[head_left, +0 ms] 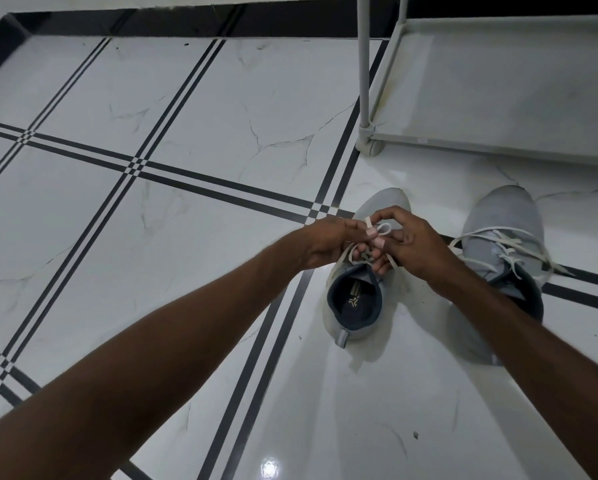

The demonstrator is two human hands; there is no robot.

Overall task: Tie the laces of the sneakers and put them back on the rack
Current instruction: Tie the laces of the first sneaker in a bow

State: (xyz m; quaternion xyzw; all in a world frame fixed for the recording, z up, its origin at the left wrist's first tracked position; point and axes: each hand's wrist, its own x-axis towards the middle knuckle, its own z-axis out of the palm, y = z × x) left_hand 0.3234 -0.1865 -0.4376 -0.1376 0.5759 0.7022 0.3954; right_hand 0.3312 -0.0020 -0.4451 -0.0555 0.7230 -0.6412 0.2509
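- Two grey sneakers stand on the white tiled floor [152, 98], toes pointing toward the rack [498, 98].
- The left sneaker [356, 306] is under both hands; its dark opening faces the camera.
- The left hand [325, 242] is closed, and its fingers pinch the white lace [382, 229] of this sneaker above the tongue.
- The right hand [415, 244] is also closed on the same lace, and a small loop shows between the two hands.
- The right sneaker [505, 230] stands just beside, partly hidden by the right forearm; its laces lie loose across the top and down onto the floor.
- The rack is near, behind the sneakers, and its grey bottom shelf is bare.
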